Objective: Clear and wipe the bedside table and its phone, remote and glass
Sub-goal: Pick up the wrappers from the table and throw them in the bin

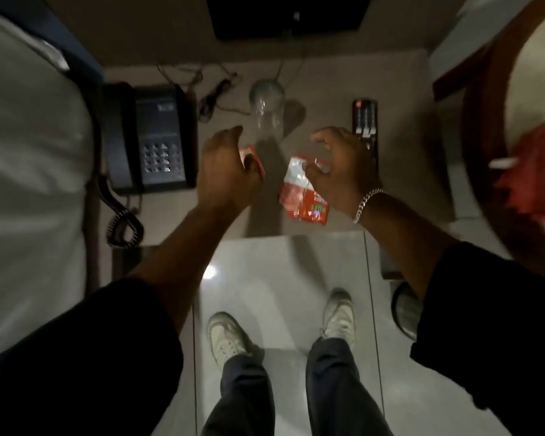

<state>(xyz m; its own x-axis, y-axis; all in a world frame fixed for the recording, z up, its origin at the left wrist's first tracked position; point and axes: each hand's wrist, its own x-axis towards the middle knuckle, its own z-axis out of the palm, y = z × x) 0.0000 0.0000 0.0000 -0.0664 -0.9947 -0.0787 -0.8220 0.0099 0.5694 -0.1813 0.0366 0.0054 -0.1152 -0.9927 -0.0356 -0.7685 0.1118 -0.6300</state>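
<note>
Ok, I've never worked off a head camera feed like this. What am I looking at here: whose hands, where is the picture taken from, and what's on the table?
There is no machine here. One wide-angle camera worn on a person's head looks down, so you see their own arms, legs and shoes.

The left hand closes on a small red and white wrapper. The right hand, with a bracelet at the wrist, pinches a larger red and white packet.

On the bedside table sit a black phone on the left, a clear glass in the middle at the back, and a black remote on the right, partly under the right hand. Cables lie behind the phone. The picture is dim and blurred, so print on the packets cannot be read.
</note>
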